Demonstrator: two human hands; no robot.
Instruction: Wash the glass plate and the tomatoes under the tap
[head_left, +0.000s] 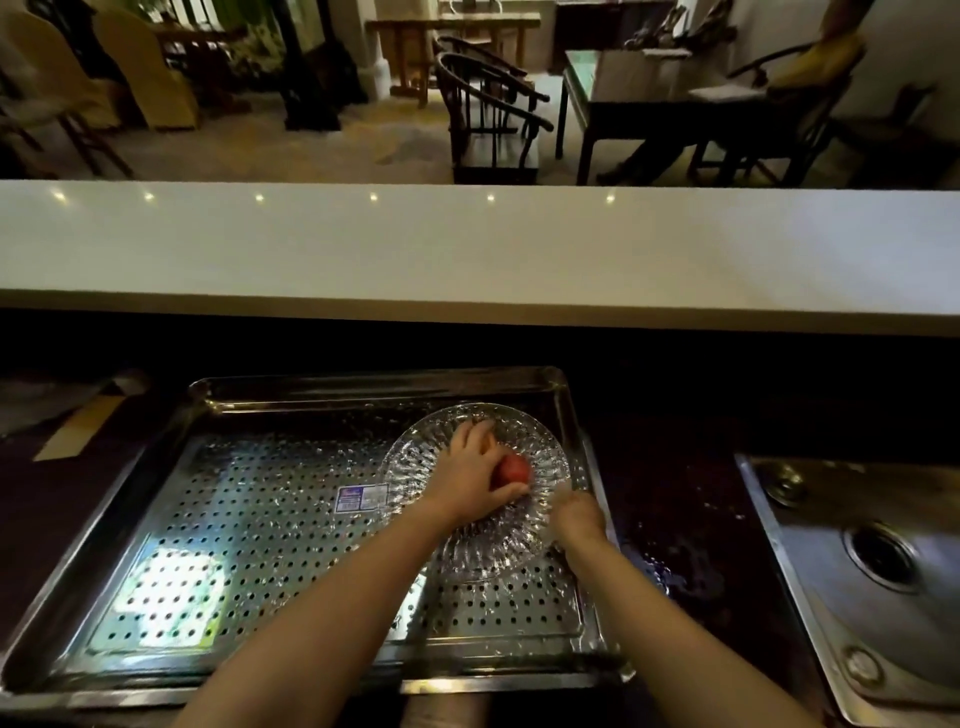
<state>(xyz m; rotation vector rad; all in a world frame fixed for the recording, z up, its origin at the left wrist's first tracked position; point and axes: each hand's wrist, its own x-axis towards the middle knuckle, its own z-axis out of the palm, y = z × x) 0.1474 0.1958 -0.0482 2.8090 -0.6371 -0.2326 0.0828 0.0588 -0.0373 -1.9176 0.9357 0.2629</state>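
Observation:
A clear ribbed glass plate (410, 467) lies on the right part of a perforated steel tray (249, 525). On the plate sits a red tomato (514, 469). My left hand (470, 470) reaches over the plate and grips the tomato, thumb below it and fingers spread past it. My right hand (577, 514) holds the plate's right rim, fingers curled at the edge. Only one tomato shows; any other is hidden by my left hand or out of view. No tap is in view.
A steel sink (857, 566) with a round drain lies at the right. Wet dark countertop (675, 519) separates it from the tray. A raised white bar counter (467, 249) runs across behind. Papers lie at the far left (67, 415).

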